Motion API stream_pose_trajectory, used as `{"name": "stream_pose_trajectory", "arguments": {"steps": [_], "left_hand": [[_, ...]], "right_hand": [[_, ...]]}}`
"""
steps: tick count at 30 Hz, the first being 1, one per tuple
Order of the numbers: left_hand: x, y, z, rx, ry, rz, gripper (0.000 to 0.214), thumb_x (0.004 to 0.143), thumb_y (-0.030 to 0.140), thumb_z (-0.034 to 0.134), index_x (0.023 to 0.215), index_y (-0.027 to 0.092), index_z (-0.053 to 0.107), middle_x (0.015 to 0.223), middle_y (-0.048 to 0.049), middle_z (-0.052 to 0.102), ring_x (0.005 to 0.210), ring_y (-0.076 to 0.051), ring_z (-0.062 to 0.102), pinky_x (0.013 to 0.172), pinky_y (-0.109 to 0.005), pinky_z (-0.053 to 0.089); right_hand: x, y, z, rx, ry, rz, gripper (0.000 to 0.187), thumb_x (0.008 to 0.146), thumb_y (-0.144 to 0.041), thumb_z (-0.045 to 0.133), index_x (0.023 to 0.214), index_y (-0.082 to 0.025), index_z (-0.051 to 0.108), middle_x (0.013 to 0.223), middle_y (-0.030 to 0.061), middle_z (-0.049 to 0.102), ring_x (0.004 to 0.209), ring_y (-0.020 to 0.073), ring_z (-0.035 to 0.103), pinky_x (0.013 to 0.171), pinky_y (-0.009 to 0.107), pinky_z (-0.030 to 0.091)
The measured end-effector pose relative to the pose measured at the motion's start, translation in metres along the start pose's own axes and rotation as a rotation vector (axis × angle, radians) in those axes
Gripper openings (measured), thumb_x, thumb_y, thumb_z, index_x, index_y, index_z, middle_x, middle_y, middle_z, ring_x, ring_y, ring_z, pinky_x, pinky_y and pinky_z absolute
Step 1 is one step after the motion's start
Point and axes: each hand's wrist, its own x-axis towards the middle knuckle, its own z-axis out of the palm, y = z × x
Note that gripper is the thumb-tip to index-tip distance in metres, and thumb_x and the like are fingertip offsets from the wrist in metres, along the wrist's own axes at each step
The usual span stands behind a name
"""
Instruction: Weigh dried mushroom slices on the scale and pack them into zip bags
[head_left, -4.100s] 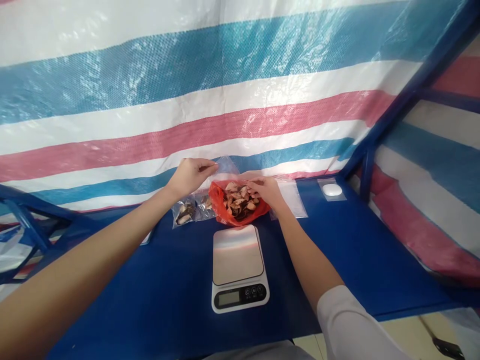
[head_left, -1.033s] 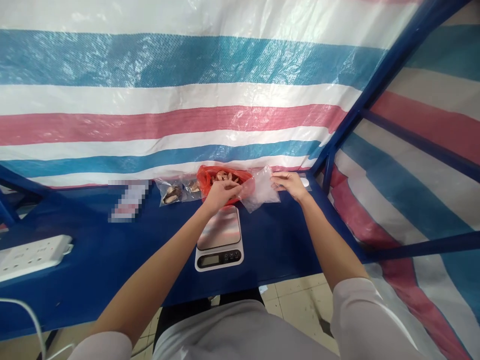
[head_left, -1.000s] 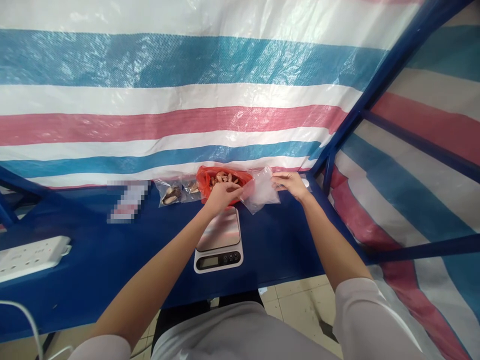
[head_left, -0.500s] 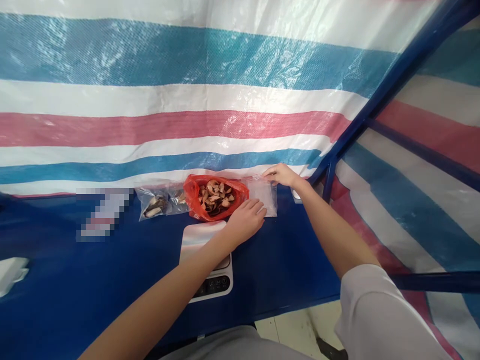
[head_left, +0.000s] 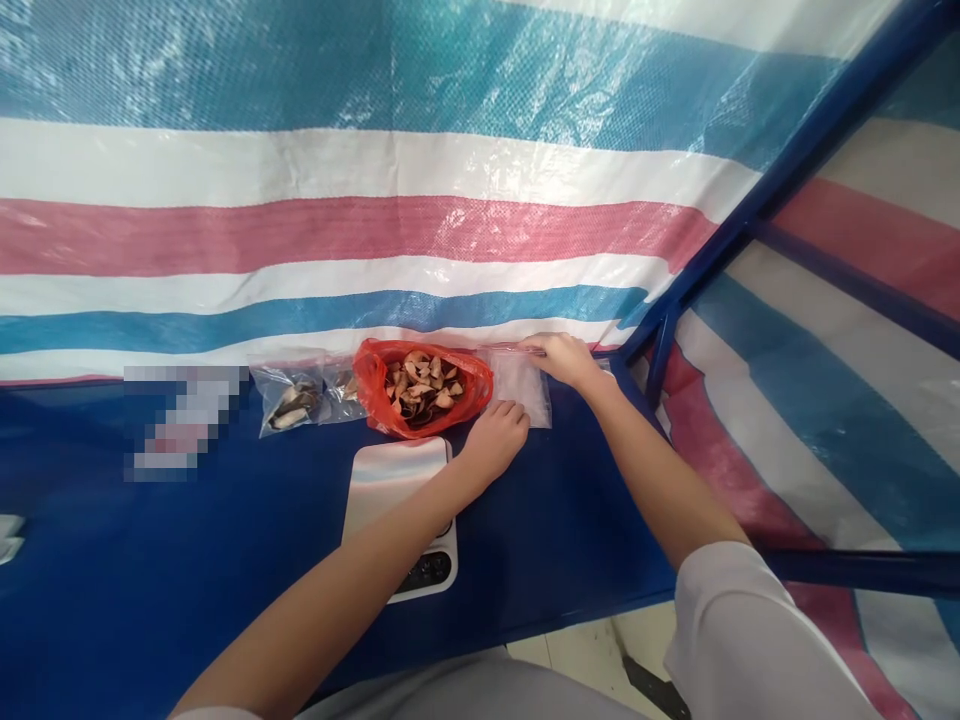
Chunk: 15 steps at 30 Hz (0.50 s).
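Note:
A stack of clear zip-lock bags (head_left: 529, 395) lies at the back right of the blue table. My right hand (head_left: 561, 358) pinches the top edge of the bags at their far right corner. Over their near left corner, my left hand (head_left: 499, 437) has its fingers curled; what is under the fingertips is hidden. Just left of that hand, an open red plastic bag (head_left: 364, 385) holds dried brown, curved slices (head_left: 424, 385). A white kitchen scale (head_left: 386, 480) with a dark button panel sits in front of it, partly covered by my left forearm.
Left of the red bag lie two clear bags with dried pieces (head_left: 292, 405). A blurred-out item (head_left: 187, 415) is further left, and a white object (head_left: 10, 538) shows at the left edge. A striped tarpaulin (head_left: 300, 235) and blue frame bars (head_left: 720, 255) close off the back and right.
My view has shifted slightly, so the table items sit a little further left. The left fingers have curled more at the bags' near corner. My right hand stays at their top edge.

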Motion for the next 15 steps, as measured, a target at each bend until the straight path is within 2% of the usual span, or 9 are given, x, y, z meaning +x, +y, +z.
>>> {"name": "stream_pose_trajectory", "arguments": {"steps": [4,6,9,15], "left_hand": [[0.002,0.001,-0.001,-0.030,-0.015,-0.054,0.018,0.096,0.010,0.051,0.098,0.011,0.069,0.104,-0.0133,0.072,0.099,-0.026,0.068,0.092,-0.038,0.051],[0.001,0.002,-0.002,-0.043,-0.016,-0.068,0.019,0.096,0.009,0.050,0.098,0.011,0.070,0.104,-0.0139,0.073,0.098,-0.026,0.068,0.091,-0.038,0.051],[-0.002,0.004,-0.001,-0.057,0.006,-0.076,0.022,0.098,0.012,0.048,0.100,0.009,0.070,0.104,-0.0155,0.073,0.101,-0.027,0.069,0.094,-0.040,0.052],[-0.015,0.010,0.002,-0.070,0.022,-0.085,0.038,0.100,0.026,0.050,0.123,0.001,0.066,0.130,-0.0248,0.067,0.124,-0.032,0.063,0.105,-0.043,0.048]], "right_hand": [[-0.022,-0.001,0.007,-0.039,0.126,-0.014,0.033,0.097,-0.029,0.057,0.126,-0.030,0.073,0.133,0.0011,0.071,0.120,0.0258,0.068,0.096,0.039,0.057],[-0.030,-0.004,0.018,-0.045,0.144,-0.048,0.032,0.098,-0.030,0.057,0.124,-0.029,0.074,0.131,0.0019,0.073,0.120,0.0254,0.068,0.096,0.038,0.058],[-0.032,-0.005,0.040,-0.016,0.116,-0.189,0.031,0.098,-0.026,0.056,0.122,-0.029,0.074,0.133,0.0010,0.072,0.123,0.0222,0.066,0.101,0.035,0.056],[-0.022,0.004,0.076,-0.085,0.108,-0.286,0.036,0.098,-0.022,0.054,0.130,-0.021,0.071,0.145,0.0095,0.062,0.137,0.0272,0.057,0.114,0.043,0.048]]}}
